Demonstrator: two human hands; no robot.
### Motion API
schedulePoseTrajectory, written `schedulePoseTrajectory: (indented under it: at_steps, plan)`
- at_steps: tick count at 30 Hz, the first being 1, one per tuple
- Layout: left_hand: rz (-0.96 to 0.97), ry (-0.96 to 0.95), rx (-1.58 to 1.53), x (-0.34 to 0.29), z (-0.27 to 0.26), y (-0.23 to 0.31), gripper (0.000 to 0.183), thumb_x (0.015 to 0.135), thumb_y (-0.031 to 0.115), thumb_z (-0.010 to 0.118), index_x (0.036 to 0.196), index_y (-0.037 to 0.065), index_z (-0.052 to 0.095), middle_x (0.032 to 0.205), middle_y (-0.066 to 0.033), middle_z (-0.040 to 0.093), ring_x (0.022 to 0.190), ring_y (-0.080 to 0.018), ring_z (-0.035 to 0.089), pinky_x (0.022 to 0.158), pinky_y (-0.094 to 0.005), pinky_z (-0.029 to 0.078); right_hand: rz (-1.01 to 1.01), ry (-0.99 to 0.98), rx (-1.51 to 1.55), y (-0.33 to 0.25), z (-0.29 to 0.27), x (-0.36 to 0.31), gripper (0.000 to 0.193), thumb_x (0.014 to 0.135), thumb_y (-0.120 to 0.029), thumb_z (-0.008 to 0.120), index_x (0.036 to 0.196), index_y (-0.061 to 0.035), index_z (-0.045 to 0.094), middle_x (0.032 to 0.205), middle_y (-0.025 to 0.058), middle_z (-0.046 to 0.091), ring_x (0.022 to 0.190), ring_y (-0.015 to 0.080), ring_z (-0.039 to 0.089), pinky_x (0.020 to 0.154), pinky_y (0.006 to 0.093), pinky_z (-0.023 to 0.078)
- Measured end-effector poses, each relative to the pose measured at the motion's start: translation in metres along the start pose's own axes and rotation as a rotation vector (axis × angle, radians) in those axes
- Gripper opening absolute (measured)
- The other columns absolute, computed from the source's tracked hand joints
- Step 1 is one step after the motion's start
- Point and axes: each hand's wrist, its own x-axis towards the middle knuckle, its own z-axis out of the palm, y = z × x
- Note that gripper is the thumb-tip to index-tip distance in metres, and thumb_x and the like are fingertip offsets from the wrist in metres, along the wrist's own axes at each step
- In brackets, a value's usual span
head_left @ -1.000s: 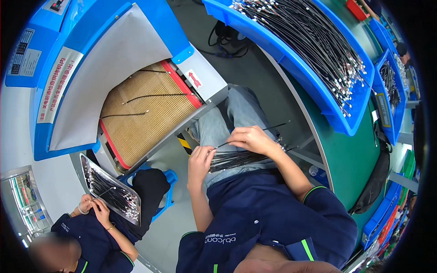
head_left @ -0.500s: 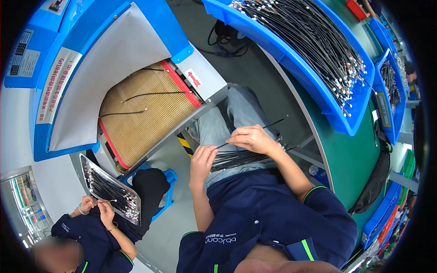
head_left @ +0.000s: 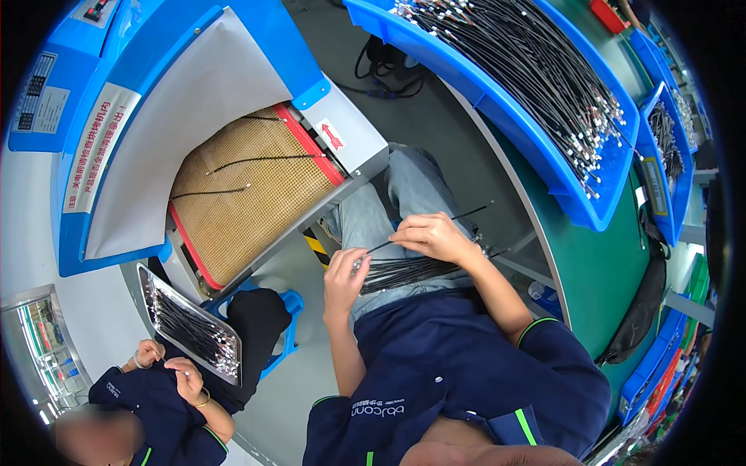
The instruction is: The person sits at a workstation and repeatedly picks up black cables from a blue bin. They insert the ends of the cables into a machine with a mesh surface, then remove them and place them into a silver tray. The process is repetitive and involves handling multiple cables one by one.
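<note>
Currently our left hand (head_left: 344, 273) clamps the cable bundle (head_left: 408, 272) on our lap, right hand (head_left: 430, 235) just above it pinching a single cable (head_left: 466, 213).

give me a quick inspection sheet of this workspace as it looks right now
surface: woven tan conveyor belt in a blue machine housing, three black cables lying on it
job's things: bundle of black cables across the person's lap; one single cable pinched above it
clutter: nothing seen
grippers: left hand grips the bundle's end; right hand pinches the single cable
cables: blue tray on the green bench heaped with black cables; power cords on the floor
surroundings: a co-worker lower left holds a metal tray of cables
</note>
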Motion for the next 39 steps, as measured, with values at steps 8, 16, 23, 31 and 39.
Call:
schedulePoseTrajectory:
  at_steps: [8, 16, 23, 31, 39]
  plan:
    - [0.006, 0.037, -0.001, 0.0002, 0.0026, 0.0003, 0.012, 0.076, -0.003, 0.069, 0.086, 0.001, 0.064, 0.084, -0.0097, 0.065, 0.077, -0.0230, 0.062, 0.069, -0.0315, 0.049, -0.037, -0.020, -0.037, 0.0009, -0.0001, -0.0006, 0.016, 0.075, -0.011, 0.071, 0.091, -0.0107, 0.072, 0.084, 0.0003, 0.065, 0.072, 0.0178, 0.064, 0.060, 0.0305, 0.051]
    - [-0.024, 0.073, -0.066, -0.0004, 0.0046, -0.0005, 0.013, 0.075, -0.004, 0.070, 0.085, 0.000, 0.064, 0.083, -0.0097, 0.065, 0.076, -0.0209, 0.062, 0.069, -0.0298, 0.049, -0.048, -0.010, -0.040, 0.0003, 0.0002, -0.0004, 0.017, 0.075, -0.011, 0.070, 0.093, -0.0108, 0.071, 0.085, -0.0010, 0.064, 0.074, 0.0164, 0.064, 0.059, 0.0298, 0.052]
    - [0.007, 0.060, -0.037, 0.0005, 0.0044, 0.0009, 0.014, 0.073, -0.004, 0.070, 0.085, 0.001, 0.064, 0.082, -0.0095, 0.065, 0.077, -0.0223, 0.062, 0.070, -0.0312, 0.049, -0.086, -0.008, -0.055, 0.0018, -0.0010, -0.0014, 0.017, 0.075, -0.010, 0.071, 0.092, -0.0107, 0.071, 0.084, -0.0005, 0.064, 0.072, 0.0166, 0.064, 0.058, 0.0297, 0.051]
    - [0.112, 0.046, 0.051, 0.0009, 0.0032, -0.0003, 0.015, 0.071, -0.004, 0.071, 0.083, 0.001, 0.065, 0.081, -0.0088, 0.065, 0.077, -0.0245, 0.062, 0.070, -0.0335, 0.049, -0.050, 0.024, 0.002, 0.0004, 0.0023, -0.0016, 0.016, 0.074, -0.009, 0.072, 0.090, -0.0097, 0.072, 0.082, 0.0010, 0.065, 0.068, 0.0183, 0.064, 0.058, 0.0300, 0.051]
    - [0.165, 0.083, 0.034, 0.0001, 0.0066, 0.0002, 0.017, 0.069, -0.006, 0.071, 0.083, 0.002, 0.065, 0.081, -0.0089, 0.066, 0.077, -0.0247, 0.062, 0.069, -0.0335, 0.050, -0.053, -0.015, 0.056, -0.0004, 0.0021, -0.0001, 0.014, 0.074, -0.007, 0.072, 0.088, -0.0082, 0.072, 0.081, 0.0020, 0.065, 0.068, 0.0188, 0.065, 0.057, 0.0298, 0.051]
